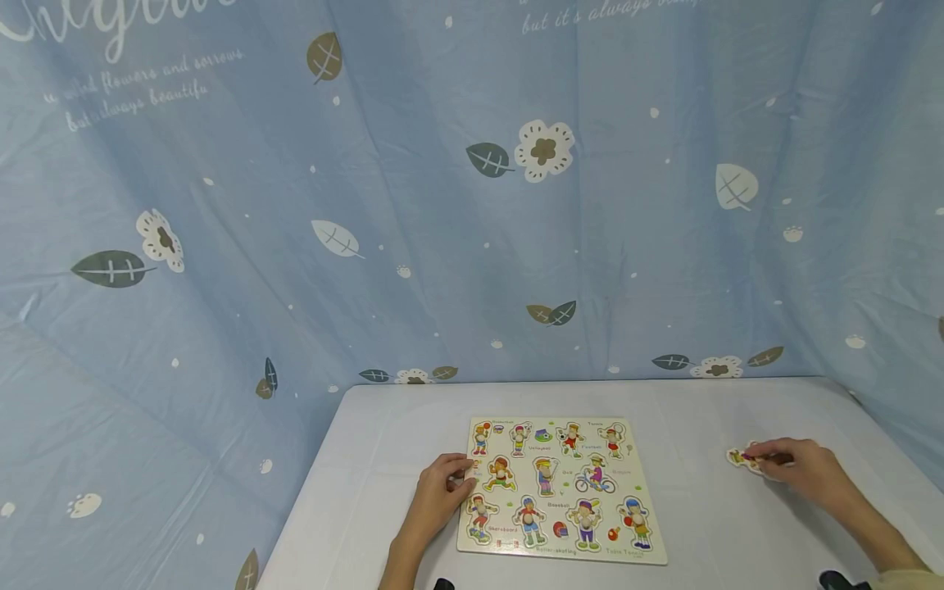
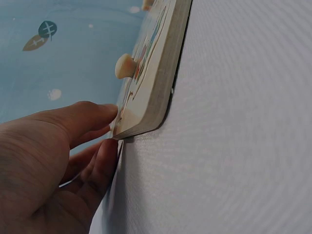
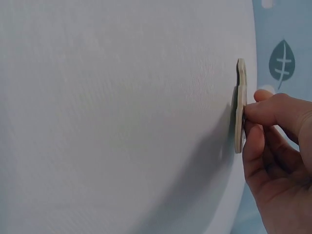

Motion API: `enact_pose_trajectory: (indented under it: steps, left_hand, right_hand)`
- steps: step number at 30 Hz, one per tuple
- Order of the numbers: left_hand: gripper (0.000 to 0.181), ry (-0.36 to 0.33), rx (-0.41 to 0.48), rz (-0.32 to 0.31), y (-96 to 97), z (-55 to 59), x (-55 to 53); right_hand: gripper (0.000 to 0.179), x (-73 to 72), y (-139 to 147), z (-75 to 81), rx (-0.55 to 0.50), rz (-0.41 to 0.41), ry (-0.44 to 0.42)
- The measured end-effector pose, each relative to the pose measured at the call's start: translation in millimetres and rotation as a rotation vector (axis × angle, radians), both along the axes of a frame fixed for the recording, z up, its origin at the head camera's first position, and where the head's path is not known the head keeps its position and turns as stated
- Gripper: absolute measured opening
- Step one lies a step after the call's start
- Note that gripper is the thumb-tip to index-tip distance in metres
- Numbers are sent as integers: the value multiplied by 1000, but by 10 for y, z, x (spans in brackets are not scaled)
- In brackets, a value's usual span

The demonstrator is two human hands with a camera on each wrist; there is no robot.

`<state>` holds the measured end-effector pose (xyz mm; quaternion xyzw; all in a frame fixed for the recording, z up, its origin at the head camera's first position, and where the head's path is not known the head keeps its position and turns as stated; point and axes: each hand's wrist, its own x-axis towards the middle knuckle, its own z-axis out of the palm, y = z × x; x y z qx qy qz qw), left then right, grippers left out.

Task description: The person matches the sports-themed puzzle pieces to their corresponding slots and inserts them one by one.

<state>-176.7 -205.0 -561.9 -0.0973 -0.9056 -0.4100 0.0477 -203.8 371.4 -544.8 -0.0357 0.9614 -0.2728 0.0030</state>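
A wooden peg puzzle board (image 1: 509,510) with cartoon sports figures lies on the white table. My left hand (image 1: 440,492) grips its left edge, thumb and fingertips at the side. From the left wrist view, the thumb of the left hand (image 2: 53,161) meets the board's corner (image 2: 158,105), and a pale round knob (image 2: 125,66) stands up from a figure. Off to the right of the board, my right hand (image 1: 804,469) pinches a thin, colourful puzzle piece (image 1: 736,457). Its pale wooden edge (image 3: 239,122) shows in the right wrist view; the fingers hide where they hold it.
A white cloth covers the table (image 1: 708,524). Behind and to the left hangs a blue curtain (image 1: 442,246) printed with leaves and flowers. Dark objects (image 1: 841,580) show at the bottom edge near the right forearm.
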Motion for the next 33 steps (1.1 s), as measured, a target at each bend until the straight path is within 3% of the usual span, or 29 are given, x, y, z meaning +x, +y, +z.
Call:
enact_pose_trajectory:
  steps: [13, 24, 28, 33]
  left_hand:
    - [30, 8, -6, 6, 7, 10, 3]
    - [29, 48, -6, -1, 14, -16, -3]
    - [29, 21, -2, 5, 7, -17, -8]
    - [29, 42, -2, -7, -3, -27, -8]
  right_hand:
    - [20, 112, -383, 75, -67, 72, 59]
    - [20, 89, -875, 102, -78, 158, 156]
    - [20, 84, -1025, 108, -78, 168, 154]
    - [19, 75, -1174, 110, -107, 177, 139]
